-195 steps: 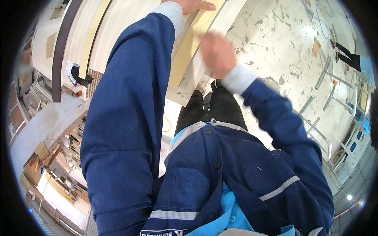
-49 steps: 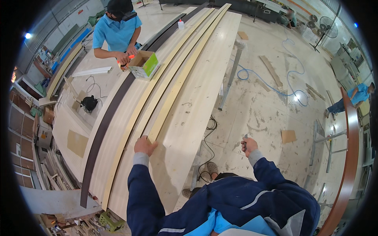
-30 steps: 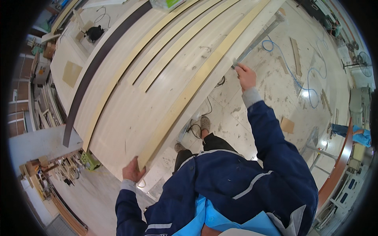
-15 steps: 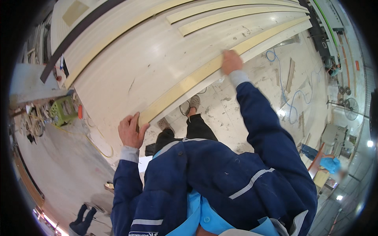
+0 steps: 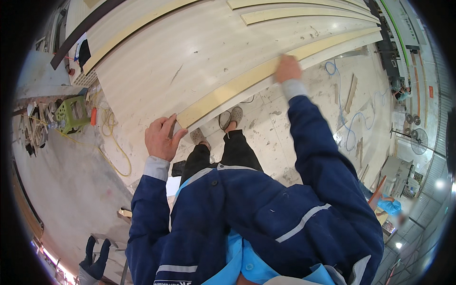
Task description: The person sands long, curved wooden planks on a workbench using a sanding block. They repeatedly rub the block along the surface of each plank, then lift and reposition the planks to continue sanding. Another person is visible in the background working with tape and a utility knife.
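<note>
A long pale-yellow strip [image 5: 237,85] lies along the near edge of a large cream panel [image 5: 137,97]. My left hand [image 5: 163,139] rests beside the strip's near left end, fingers and thumb apart, fingertips against the end. Farther along the strip, my right hand [image 5: 288,69] is closed over it, slightly blurred by motion. Whatever is inside its fingers is hidden beneath the hand.
More yellow strips [image 5: 304,14] lie on the panel's far side, and a dark strip [image 5: 85,31] crosses its far left. A green stool [image 5: 72,115] and yellow hose [image 5: 114,156] are left. A blue hose [image 5: 350,128] and a fan [image 5: 419,141] are right.
My view has shifted, so the panel and strips sit differently in it. My left thumb and fingers have loosened at the strip's end. My right hand has moved slightly along the strip.
</note>
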A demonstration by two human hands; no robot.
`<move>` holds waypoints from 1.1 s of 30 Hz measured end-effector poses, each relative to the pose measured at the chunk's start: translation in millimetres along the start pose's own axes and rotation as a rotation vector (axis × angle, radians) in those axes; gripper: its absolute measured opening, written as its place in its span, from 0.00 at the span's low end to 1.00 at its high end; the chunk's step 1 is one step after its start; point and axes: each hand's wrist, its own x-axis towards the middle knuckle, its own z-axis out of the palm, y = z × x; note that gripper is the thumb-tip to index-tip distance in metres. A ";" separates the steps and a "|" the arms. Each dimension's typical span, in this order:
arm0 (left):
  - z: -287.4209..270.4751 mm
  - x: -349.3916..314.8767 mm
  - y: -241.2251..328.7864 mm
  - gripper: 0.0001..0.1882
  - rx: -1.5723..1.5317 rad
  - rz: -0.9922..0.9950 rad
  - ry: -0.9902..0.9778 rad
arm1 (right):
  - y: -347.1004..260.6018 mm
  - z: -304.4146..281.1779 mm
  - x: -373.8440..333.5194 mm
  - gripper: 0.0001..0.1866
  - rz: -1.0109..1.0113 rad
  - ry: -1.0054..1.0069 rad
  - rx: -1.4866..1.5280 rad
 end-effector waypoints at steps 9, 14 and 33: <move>-28.8 26.0 8.5 0.23 -0.216 -0.067 -0.163 | -165.6 23.0 -138.9 0.12 -0.315 0.116 0.630; -45.7 122.6 36.9 0.17 -0.233 -0.006 -0.085 | 26.8 -1.7 -22.8 0.16 0.137 0.066 0.228; 84.0 299.3 168.2 0.39 0.305 0.474 -0.841 | -253.7 34.1 -184.1 0.07 0.046 -0.043 0.721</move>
